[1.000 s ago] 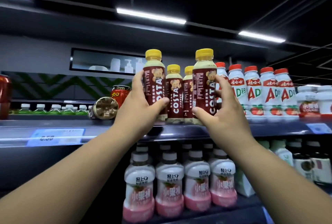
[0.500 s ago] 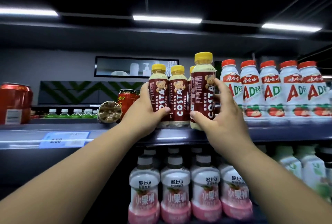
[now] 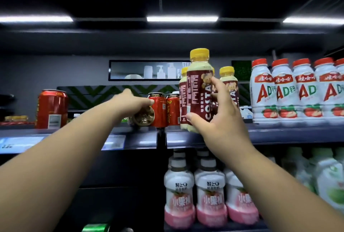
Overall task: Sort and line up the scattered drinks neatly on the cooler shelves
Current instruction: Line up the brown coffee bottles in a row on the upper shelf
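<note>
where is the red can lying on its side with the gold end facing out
In the head view it lies on the upper shelf, left of centre: the tipped red can sits under the left hand, beside two upright red cans.

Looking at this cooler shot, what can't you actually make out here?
Head view only:
- Tipped can: its label, hidden by the left hand.
- Price tags: print blurred.
- Rear Costa bottles: count hidden behind the front bottle and right hand.
- Green-label bottles: cut by the right edge.

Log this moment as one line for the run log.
left hand: on tipped can | right hand: gripping Costa bottle | top shelf
</note>
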`<state>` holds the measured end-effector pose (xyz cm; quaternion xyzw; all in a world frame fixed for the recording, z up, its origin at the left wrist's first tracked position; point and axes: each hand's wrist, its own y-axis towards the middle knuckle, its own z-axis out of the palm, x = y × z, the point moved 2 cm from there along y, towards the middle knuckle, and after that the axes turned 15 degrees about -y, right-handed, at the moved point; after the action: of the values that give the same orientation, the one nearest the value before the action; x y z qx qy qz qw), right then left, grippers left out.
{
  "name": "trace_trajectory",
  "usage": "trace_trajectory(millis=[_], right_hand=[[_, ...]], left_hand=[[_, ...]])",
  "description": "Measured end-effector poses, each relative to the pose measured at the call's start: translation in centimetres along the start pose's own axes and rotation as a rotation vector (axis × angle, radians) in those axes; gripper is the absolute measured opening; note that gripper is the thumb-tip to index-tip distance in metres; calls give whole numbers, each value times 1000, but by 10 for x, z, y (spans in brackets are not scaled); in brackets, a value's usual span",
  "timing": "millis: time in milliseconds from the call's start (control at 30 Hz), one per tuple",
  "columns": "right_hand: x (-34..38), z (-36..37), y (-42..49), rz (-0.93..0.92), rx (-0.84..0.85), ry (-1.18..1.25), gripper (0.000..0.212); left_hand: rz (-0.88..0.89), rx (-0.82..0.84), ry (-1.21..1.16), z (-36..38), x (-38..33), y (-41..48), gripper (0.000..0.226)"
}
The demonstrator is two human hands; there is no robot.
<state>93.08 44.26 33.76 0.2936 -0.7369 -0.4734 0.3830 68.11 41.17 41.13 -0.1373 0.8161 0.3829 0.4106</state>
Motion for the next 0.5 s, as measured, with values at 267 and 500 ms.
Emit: trace_trajectory(millis=[267,500], right_hand=[[37,31,-1,26,32,-16,86],[64,62,7,52,18,-44,84]], left_hand=[[-1,113,-404,-12,35,12,62],[63,205,-566,-28,41,-1,66]])
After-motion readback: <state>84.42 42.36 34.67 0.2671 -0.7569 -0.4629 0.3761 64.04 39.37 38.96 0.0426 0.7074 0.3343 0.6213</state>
